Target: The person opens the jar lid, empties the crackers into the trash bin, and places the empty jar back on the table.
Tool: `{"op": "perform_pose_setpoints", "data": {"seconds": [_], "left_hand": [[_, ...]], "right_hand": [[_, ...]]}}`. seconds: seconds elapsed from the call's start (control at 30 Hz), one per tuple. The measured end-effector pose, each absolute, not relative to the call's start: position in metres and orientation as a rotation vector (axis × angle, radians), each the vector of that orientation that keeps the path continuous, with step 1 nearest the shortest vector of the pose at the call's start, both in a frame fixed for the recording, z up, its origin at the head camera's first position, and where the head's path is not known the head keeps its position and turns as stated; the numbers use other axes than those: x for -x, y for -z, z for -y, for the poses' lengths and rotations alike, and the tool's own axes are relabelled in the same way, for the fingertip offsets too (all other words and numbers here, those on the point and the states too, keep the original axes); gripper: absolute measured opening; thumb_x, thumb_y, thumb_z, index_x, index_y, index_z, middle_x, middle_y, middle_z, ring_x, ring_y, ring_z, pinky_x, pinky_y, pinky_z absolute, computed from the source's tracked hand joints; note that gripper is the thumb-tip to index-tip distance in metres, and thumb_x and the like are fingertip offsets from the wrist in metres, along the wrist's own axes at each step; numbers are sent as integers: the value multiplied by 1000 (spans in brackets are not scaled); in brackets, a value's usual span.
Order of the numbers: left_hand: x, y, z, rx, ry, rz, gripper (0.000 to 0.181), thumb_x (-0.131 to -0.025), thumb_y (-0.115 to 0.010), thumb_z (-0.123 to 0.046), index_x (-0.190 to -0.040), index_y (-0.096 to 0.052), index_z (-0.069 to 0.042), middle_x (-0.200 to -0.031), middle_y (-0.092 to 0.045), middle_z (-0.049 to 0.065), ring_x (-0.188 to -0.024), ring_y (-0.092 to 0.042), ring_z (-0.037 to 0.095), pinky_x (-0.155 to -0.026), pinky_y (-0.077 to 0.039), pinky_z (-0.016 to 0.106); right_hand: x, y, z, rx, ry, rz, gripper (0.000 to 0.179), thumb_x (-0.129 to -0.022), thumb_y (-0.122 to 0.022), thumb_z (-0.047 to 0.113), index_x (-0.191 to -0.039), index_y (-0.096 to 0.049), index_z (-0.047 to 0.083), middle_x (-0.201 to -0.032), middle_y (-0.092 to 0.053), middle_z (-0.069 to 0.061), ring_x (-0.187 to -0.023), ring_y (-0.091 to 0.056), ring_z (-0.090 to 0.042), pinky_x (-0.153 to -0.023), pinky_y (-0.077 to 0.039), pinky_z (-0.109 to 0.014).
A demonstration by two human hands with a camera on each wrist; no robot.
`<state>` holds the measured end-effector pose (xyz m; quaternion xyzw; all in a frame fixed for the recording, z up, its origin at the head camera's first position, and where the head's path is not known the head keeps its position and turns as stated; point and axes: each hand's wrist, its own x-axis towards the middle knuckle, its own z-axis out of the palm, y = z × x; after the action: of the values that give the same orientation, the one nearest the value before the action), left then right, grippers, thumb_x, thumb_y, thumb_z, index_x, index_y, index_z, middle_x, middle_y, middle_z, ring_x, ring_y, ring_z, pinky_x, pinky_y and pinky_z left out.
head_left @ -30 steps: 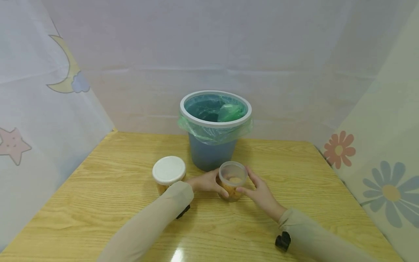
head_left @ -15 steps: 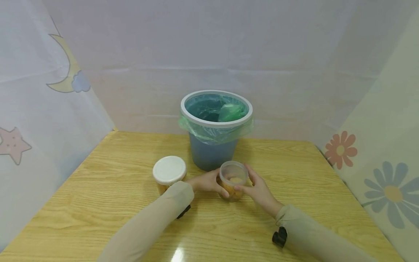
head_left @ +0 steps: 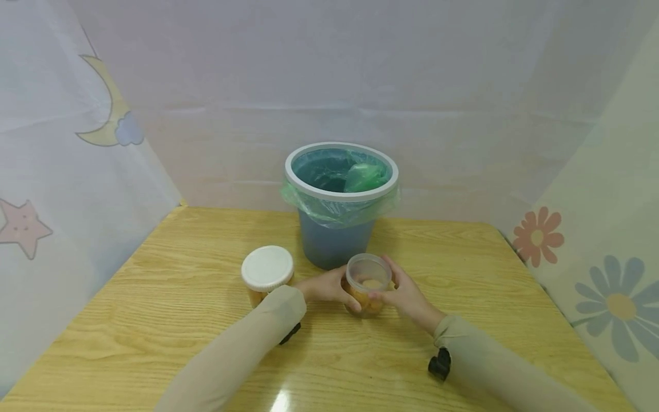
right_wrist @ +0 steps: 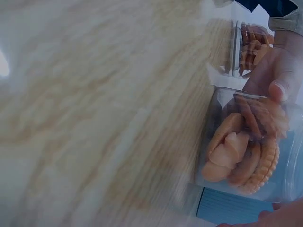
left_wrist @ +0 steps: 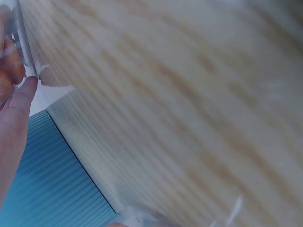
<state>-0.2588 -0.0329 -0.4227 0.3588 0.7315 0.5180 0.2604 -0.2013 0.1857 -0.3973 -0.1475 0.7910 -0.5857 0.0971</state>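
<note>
Between my two hands a clear plastic jar [head_left: 368, 286] stands upright on the table, its top uncovered. Orange-brown pieces [right_wrist: 239, 146] that look like biscuits or snacks fill its lower part. My left hand [head_left: 326, 286] grips the jar's left side, thumb at the front. On the opposite side, my right hand [head_left: 409, 294] holds it with thumb in front and fingers behind. A second jar [head_left: 254, 296] with a white lid [head_left: 266, 267] is left of it, partly hidden by my left forearm; similar pieces show inside. In the left wrist view, a fingertip [left_wrist: 29, 85] touches the jar's clear wall.
Just behind the jars stands a blue bin [head_left: 334, 240] with a pale rim and a green plastic bag [head_left: 365, 177] lining it. The wooden table [head_left: 195, 274] ends at a pale cloth backdrop [head_left: 231, 149] behind, with patterned cloth on both sides.
The right wrist and forearm have shifted slightly left and inward. Both hands keep hold of the open jar, which stays in nearly the same place.
</note>
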Motion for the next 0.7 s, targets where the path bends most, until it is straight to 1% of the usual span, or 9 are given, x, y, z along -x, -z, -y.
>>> {"op": "perform_pose_setpoints", "data": {"seconds": [0.1, 0.23, 0.37, 0.43, 0.53, 0.67, 0.7], "left_hand": [[259, 423, 32, -983, -1404, -1980, 84, -81, -77, 0, -149, -29, -9, -144, -42, 5, -128, -42, 13, -108, -31, 31], [258, 423, 31, -1005, -1411, -1974, 84, -81, -77, 1, -149, -29, -8, -145, -41, 8, -129, -41, 15, -108, -30, 30], [257, 423, 32, -974, -1408, -1996, 83, -81, -78, 0, -148, -31, -7, -143, -43, 7, -129, -42, 14, -108, -30, 31], [257, 422, 33, -960, -1401, -2007, 83, -81, -78, -1, -149, -30, -7, -143, -43, 7, -129, -41, 15, -109, -30, 32], [257, 421, 33, -944, -1393, -2021, 86, -81, -78, -3, -150, -26, -8, -144, -40, 7, -131, -38, 17, -109, -30, 34], [256, 419, 34, -912, -1390, -2021, 91, -82, -78, -4, -153, -21, -10, -146, -38, 7, -133, -37, 19, -109, -31, 34], [255, 419, 34, -899, -1389, -2026, 91, -82, -78, -4, -153, -22, -10, -147, -38, 6, -133, -38, 19, -109, -32, 34]], "right_hand": [[202, 397, -187, 434, 1753, -2327, 101, -85, -78, 23, -154, -8, -1, -159, -12, -23, -144, -8, -43, -108, -9, -69], [202, 398, -189, 452, 1775, -2320, 100, -85, -77, 23, -154, -9, -2, -157, -18, -24, -143, -12, -43, -109, -13, -67], [204, 397, -190, 482, 1795, -2324, 100, -86, -77, 22, -153, -9, -4, -156, -18, -25, -143, -13, -43, -110, -17, -64], [204, 395, -191, 487, 1801, -2332, 99, -86, -77, 22, -153, -9, -4, -157, -17, -25, -143, -12, -43, -110, -15, -64], [204, 391, -192, 487, 1792, -2354, 98, -86, -76, 21, -153, -9, -5, -156, -17, -26, -143, -13, -45, -109, -16, -65], [202, 387, -195, 474, 1806, -2375, 95, -86, -76, 17, -153, -10, -5, -156, -16, -27, -142, -15, -46, -108, -23, -64], [201, 386, -197, 469, 1813, -2380, 95, -86, -75, 15, -153, -11, -5, -156, -16, -26, -142, -15, -45, -108, -23, -64]]}}
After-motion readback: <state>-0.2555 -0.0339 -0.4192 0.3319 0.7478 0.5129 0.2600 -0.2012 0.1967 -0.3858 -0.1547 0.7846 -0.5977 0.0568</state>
